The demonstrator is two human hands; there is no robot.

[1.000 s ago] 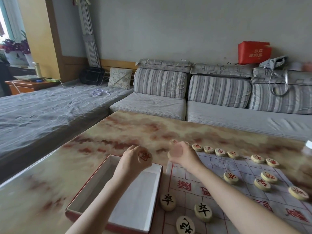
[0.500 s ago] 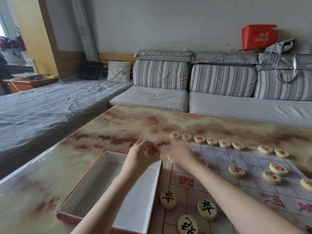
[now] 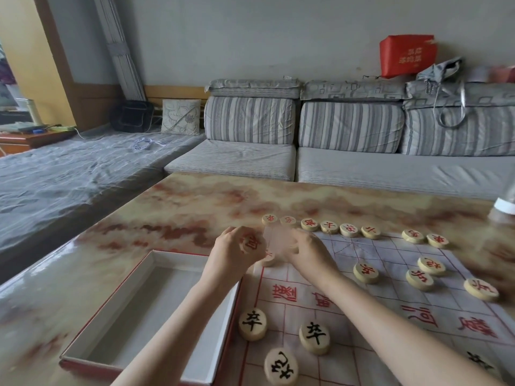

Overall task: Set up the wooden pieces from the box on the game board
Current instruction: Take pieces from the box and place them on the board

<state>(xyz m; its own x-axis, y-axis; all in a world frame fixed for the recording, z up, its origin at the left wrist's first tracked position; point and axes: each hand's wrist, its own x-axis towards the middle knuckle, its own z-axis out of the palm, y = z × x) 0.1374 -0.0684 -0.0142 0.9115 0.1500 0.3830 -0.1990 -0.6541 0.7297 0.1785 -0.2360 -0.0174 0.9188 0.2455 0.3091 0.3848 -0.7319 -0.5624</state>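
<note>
The white game board (image 3: 370,299) with red lines lies on the marbled table. Wooden discs with red characters form a row (image 3: 330,227) along its far edge, and several more (image 3: 365,272) sit further in. Three discs with black characters (image 3: 314,334) lie near me. The open white box (image 3: 139,316) with a red rim stands left of the board. My left hand (image 3: 234,256) holds a red-character disc (image 3: 250,243) above the board's far left corner. My right hand (image 3: 305,250) is beside it, fingers blurred. Another disc (image 3: 269,258) lies under both hands.
A striped grey sofa (image 3: 348,162) runs along the table's far side, and a grey bed (image 3: 69,174) lies to the left. A blurred white-capped object (image 3: 505,206) stands at the table's right edge. The bare table (image 3: 195,207) stretches beyond the board.
My left hand has carried its disc right, close to my right hand. My right hand has stayed near the board's far left corner, and a disc now shows beneath it.
</note>
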